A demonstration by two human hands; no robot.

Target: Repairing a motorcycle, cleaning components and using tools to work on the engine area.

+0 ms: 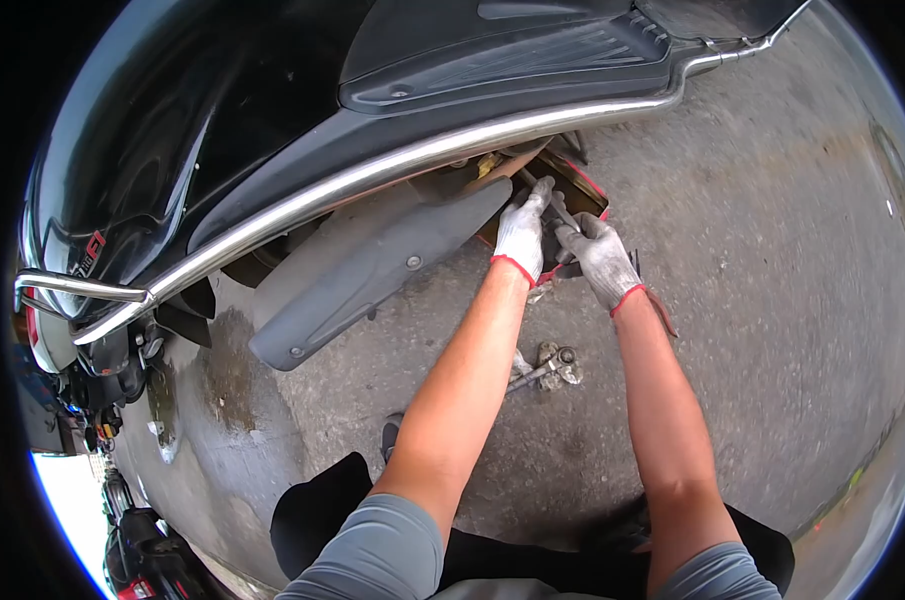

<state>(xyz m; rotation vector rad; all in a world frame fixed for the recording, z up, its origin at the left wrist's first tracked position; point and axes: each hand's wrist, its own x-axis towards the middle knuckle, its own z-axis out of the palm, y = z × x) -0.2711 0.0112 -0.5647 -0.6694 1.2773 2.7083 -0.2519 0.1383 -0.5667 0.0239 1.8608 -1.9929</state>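
Observation:
My left hand [521,232], in a white work glove with a red cuff and grey, soiled fingertips, is closed beside the underside of a dark scooter [272,90]. My right hand [601,256], gloved the same way, is closed just right of it. Between them is a slim grey metal piece [560,208]; its kind is unclear, and the fingers hide part of it. Both hands are over a dark, open pan [594,190] with a red rim, which holds dark liquid or a dark bottom. Left of my hands is the scooter's grey muffler cover [377,270].
A chrome side rail [392,165] runs above my hands. On the concrete below them, a ratchet-like tool [542,372] lies with crumpled, dirty pieces. A brown-red handle [662,312] shows by my right wrist. A wet patch [234,370] marks the floor left; another motorbike [152,545] stands lower left.

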